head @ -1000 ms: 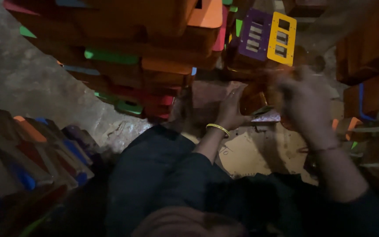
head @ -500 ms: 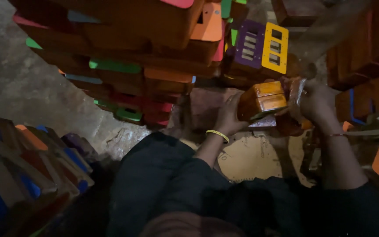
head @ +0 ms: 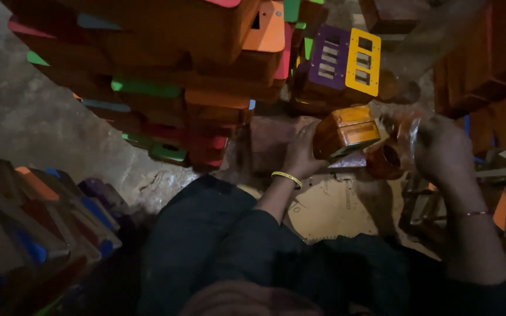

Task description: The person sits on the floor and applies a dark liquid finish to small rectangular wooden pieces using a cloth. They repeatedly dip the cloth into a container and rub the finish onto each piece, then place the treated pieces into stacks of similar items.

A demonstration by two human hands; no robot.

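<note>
The orange toy house point(head: 346, 131) has come further out of the clear wrap point(head: 402, 137) than half a second ago (so unwrapping's moving along); left hand point(head: 300, 153) is clamped on its side, right hand point(head: 443, 149) grips the wrap, hands apart.

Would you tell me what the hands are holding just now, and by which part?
The left hand grips the orange toy house by its left end; the right hand holds clear wrapping at its other end.

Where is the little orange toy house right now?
In the head view the orange toy house sits right of centre, held between the left hand and right hand, partly in clear plastic wrap, just below a purple-and-yellow toy.
</note>
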